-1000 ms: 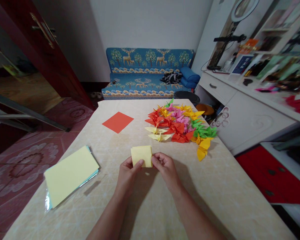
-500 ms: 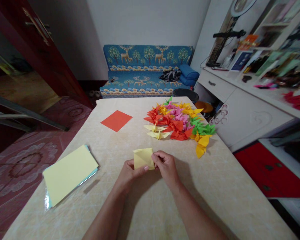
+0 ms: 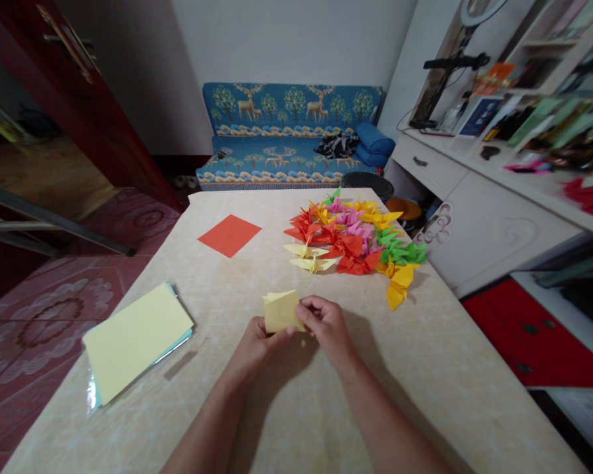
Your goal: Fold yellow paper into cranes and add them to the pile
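Observation:
Between my two hands is a small folded piece of yellow origami paper (image 3: 281, 312), held just above the table, its upper layers standing slightly apart. My left hand (image 3: 264, 339) grips its lower left, thumb across the front and fingers behind. At the right edge, my right hand (image 3: 323, 320) pinches the paper between thumb and bent fingers. Beyond my hands lies a group of folded paper cranes (image 3: 348, 245) in red, pink, orange, green and pale yellow. A flat red paper square (image 3: 230, 235) rests at the far left of the table.
A stack of yellow and blue paper (image 3: 138, 342) lies on a clear plastic wrapper at the left of the table (image 3: 217, 283). Past the far edge stands a blue patterned sofa (image 3: 286, 138). A white cabinet (image 3: 489, 217) with cluttered items is on the right.
The top layer of the yellow paper has lifted, and its upper edge now shows separate layers. My hands stay in nearly the same place. The view has shifted slightly.

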A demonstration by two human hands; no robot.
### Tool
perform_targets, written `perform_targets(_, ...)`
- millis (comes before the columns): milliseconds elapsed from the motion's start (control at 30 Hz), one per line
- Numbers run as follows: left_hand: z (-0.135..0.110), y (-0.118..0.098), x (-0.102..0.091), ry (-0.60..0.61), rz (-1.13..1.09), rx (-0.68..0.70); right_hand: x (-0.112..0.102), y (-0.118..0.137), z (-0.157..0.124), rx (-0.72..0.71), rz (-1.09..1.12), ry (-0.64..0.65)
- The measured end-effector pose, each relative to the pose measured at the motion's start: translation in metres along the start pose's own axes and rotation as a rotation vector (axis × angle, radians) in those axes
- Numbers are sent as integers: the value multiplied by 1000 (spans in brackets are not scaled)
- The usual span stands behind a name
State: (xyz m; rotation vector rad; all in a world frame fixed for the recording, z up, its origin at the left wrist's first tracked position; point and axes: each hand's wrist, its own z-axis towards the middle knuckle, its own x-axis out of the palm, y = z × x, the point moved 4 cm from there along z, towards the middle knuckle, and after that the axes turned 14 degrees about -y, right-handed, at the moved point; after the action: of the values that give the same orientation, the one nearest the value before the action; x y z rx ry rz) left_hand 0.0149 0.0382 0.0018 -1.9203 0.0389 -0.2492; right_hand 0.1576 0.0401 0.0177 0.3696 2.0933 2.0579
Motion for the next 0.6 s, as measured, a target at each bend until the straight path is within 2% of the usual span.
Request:
perform_targets(100,-1,-3,0,-50,11,12,1,-4,0,7,-2,12)
perform_targets(267,2,-9,-2,-159,55,111,-1,-8,-1,-31,-49,-77)
perform_targets(367,3,-9,-3,-193,63,121,0,-8,-2,-48,-71,-85)
perform_targets(433,3,-6,-3,-196,53,101,1,-9,-2,-57,-71,-78)
perform_targets(600,5,2,1,-116,19,59,2,-3,-1,-154,-77,-85)
